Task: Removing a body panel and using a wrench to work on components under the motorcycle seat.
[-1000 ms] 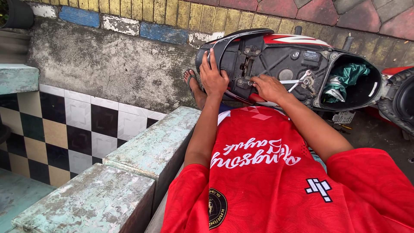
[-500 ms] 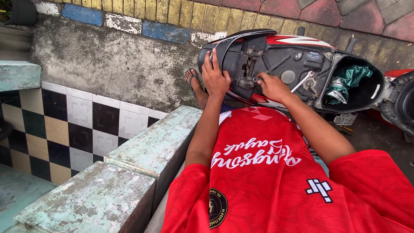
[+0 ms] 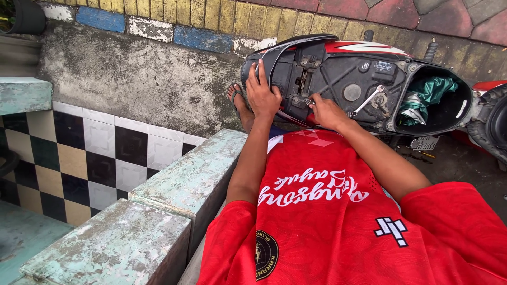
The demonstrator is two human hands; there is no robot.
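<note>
The right hand (image 3: pixel 326 112) has been drawn in from the spanner (image 3: pixel 368 100) at 3 o'clock, fingers pinched on a small fitting; the left hand (image 3: pixel 262 95) stays spread on the scooter (image 3: pixel 338 68).

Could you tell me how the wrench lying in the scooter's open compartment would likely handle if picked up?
The wrench looks like bare metal, so probably stiff and heavy for its size. It lies flat, so it should slide rather than roll. Its shiny shaft may be slippery.
</note>
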